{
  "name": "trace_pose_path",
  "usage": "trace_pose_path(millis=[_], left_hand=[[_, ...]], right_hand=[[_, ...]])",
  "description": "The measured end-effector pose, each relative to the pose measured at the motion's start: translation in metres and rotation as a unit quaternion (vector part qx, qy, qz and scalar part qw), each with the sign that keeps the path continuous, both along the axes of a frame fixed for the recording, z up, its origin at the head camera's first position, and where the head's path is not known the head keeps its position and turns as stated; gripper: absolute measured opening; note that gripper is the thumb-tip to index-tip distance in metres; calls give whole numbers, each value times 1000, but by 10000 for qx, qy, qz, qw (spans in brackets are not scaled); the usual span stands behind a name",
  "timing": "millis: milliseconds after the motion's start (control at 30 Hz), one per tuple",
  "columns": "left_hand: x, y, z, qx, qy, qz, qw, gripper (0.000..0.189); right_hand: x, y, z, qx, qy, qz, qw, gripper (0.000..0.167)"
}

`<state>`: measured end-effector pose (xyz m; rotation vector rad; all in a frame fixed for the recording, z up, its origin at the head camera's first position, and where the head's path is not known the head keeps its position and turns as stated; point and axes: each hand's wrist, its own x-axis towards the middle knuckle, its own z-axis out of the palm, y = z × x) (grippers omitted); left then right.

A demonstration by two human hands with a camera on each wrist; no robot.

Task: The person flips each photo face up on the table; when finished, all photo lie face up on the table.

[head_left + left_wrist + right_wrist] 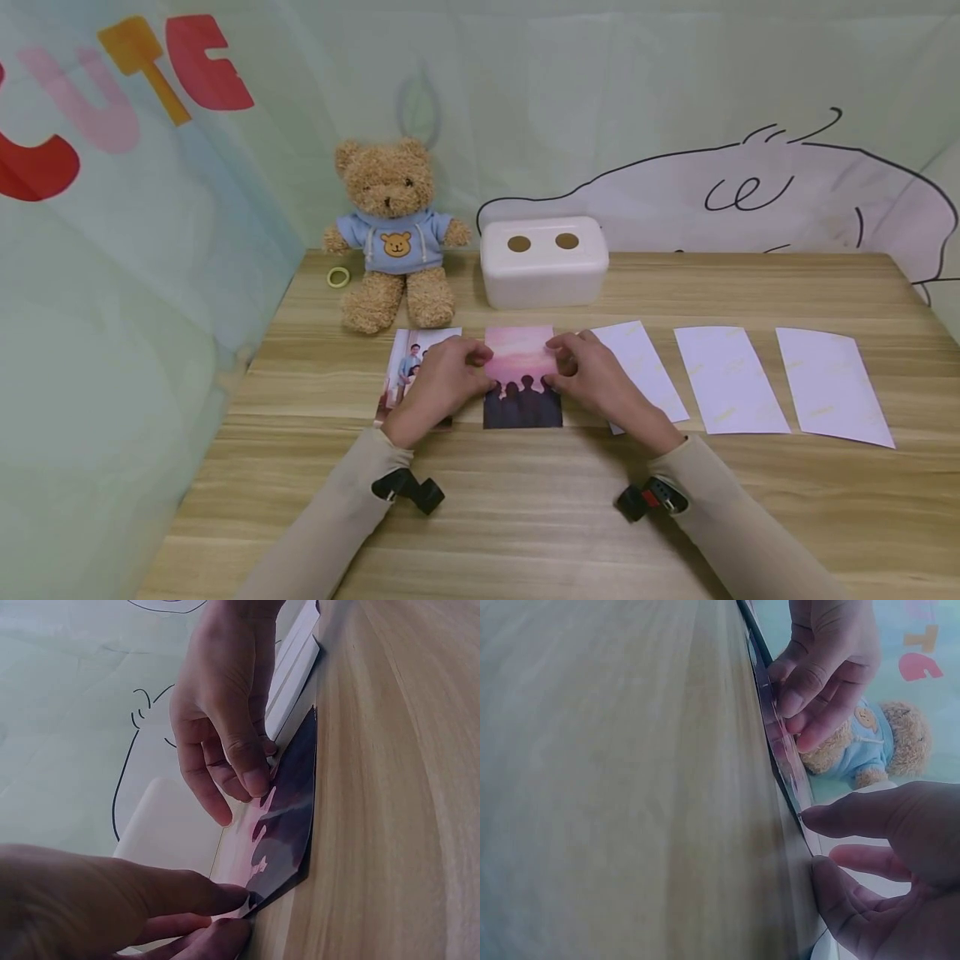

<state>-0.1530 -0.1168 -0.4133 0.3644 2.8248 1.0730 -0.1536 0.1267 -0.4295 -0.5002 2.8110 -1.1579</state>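
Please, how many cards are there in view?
5: pink card between left grip and right grip; family card at left, partly behind left grip; first white card at right, partly behind right grip; second white card and third white card farther right. Others may hide underneath.

My left hand and wrist cover part of the family photo left of the sunset photo — its figures too small for detail. Right of the sunset photo, my right hand and wrist mask some of the nearest white sheet, whose faint yellow marks defy reading. My sleeves, nearer than the sunset photo, leave the head view's bottom edge — and far left of that photo, a red letter is cropped.
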Motion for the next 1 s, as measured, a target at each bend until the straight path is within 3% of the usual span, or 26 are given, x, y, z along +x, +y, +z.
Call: trace_pose_path(millis=[367, 567, 733, 1000], left_hand=[[0, 0, 0, -102, 105, -23, 9999, 31], [1, 1, 1, 102, 186, 6, 9998, 31], [2, 4, 4, 468, 339, 22, 9983, 30], [4, 21, 5, 1200, 58, 0, 9928, 34]], right_hand=[[-1, 0, 2, 50, -28, -10, 10000, 41], [-1, 5, 8, -62, -209, -143, 9997, 42], [-2, 14, 15, -356, -99, -314, 9988, 40], [-6, 32, 18, -695, 102, -445, 9965, 37]])
